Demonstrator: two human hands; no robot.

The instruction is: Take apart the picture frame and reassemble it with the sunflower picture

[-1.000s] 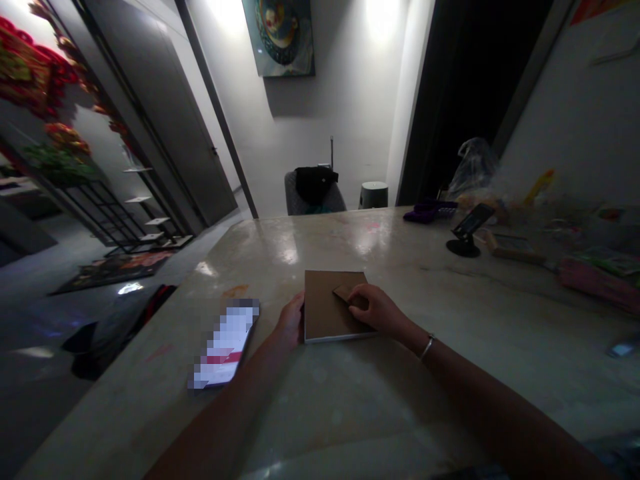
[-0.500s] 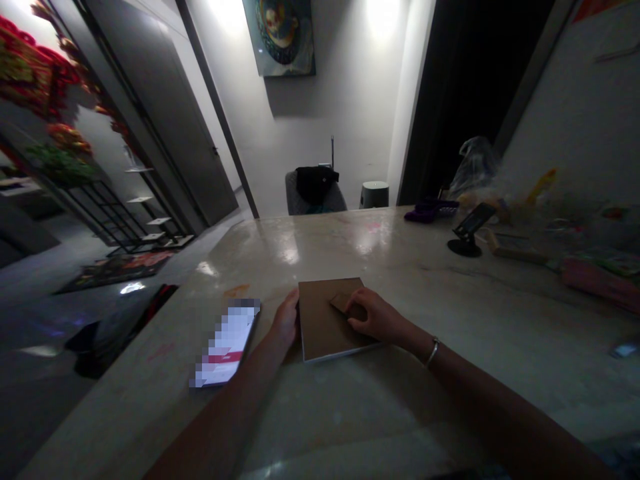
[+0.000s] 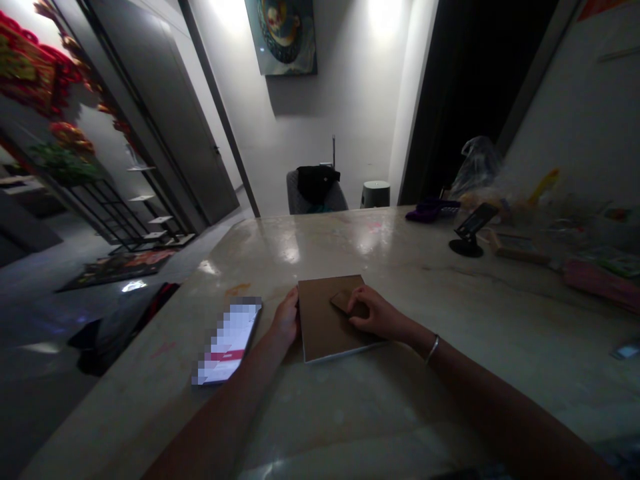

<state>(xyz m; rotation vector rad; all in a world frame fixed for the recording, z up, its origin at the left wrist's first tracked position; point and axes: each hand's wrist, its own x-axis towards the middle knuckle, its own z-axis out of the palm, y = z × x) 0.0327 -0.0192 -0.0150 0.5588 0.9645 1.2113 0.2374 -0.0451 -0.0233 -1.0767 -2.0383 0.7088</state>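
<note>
- Compared with one second ago, the brown pad (image 3: 320, 330) sits a little nearer the person and slightly turned, and the left hand (image 3: 286, 319) shifts slightly with it.
- Between the two hands is where the pad is, over the table (image 3: 345, 407); whether it rests fully flat is not clear.
- Left hand: fingers lie close along the pad's left edge, touching it; how much of the grip goes underneath cannot be told.
- Right hand (image 3: 375, 317): thumb and forefinger appear to pinch a small brown piece (image 3: 339, 300) above the pad's face, the other fingers curled.
- Handling, as a judgement: the pad is probably light and fairly stiff, board-like, not very slippery; opposite side edges look the best hold. The small piece seems thin and light, easily bent, best taken by a corner.
- Looks: the pad is a plain, matt brown rectangle with a thin whitish edge nearest the person; the small piece is a similar brown, partly hidden by the right hand.
- Left of the left hand, well apart from the pad, lies a phone (image 3: 225, 357) with a lit screen.
</note>
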